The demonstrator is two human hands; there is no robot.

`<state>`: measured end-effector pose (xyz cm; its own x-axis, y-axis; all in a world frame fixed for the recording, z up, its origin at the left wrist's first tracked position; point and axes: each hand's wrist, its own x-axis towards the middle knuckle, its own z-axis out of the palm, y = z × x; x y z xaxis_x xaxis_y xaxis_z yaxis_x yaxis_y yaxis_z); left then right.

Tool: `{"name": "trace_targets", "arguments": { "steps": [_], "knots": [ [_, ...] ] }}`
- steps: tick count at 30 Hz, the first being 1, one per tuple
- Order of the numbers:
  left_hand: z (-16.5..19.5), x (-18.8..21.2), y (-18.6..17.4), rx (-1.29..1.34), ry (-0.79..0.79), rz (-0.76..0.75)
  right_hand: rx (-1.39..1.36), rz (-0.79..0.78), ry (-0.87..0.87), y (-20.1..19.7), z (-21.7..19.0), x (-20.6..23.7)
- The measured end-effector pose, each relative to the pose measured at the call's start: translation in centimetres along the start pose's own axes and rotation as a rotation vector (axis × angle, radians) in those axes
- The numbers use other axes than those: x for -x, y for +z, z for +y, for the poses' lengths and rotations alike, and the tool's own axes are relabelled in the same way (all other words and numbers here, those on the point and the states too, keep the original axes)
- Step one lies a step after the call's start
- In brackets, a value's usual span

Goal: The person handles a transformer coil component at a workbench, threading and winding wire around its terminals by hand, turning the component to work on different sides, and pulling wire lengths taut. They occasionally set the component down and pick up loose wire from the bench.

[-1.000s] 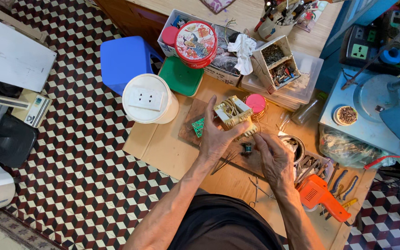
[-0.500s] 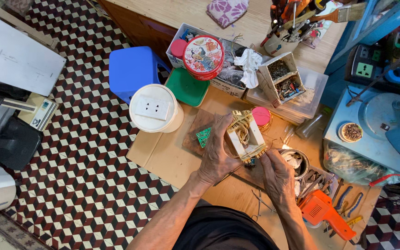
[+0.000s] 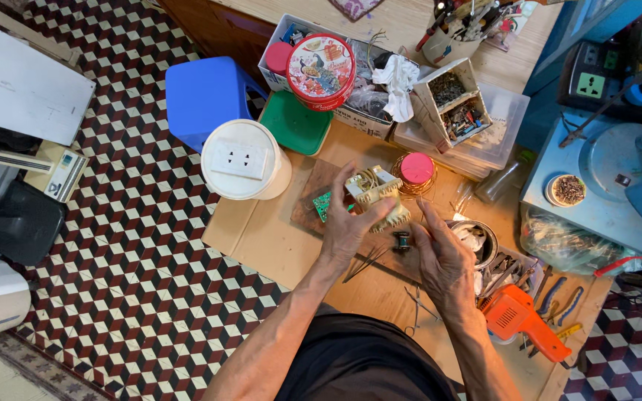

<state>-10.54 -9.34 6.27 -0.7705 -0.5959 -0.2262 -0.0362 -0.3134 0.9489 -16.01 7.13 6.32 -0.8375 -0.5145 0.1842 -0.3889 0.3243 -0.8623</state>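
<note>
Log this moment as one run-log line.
left hand: holds transformer | right hand: open beside it, empty | below: wooden board, small spool

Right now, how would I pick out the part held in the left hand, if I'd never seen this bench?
Start at the white round tub beside the blue stool. Just right of it, the left hand lifts a cream transformer with copper windings. It sits beside the pink-capped wire spool, but is blocky, not round.

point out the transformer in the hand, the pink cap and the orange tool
transformer (image 3: 377,194), head view, on its pale core between the fingers
pink cap (image 3: 417,168), head view, on the middle of its top
orange tool (image 3: 520,319), head view, on its body
</note>
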Motion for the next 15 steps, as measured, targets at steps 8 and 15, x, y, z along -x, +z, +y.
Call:
{"name": "trace_targets", "arguments": {
  "steps": [8,15],
  "knots": [
    [0.9,0.1,-0.4,-0.108,-0.079,-0.028,0.190,-0.058,-0.102,1.1,0.2,-0.6],
    [-1.1,-0.5,-0.8,-0.101,-0.054,-0.002,0.193,-0.141,-0.103,0.4,-0.3,-0.8]
  ]
}}
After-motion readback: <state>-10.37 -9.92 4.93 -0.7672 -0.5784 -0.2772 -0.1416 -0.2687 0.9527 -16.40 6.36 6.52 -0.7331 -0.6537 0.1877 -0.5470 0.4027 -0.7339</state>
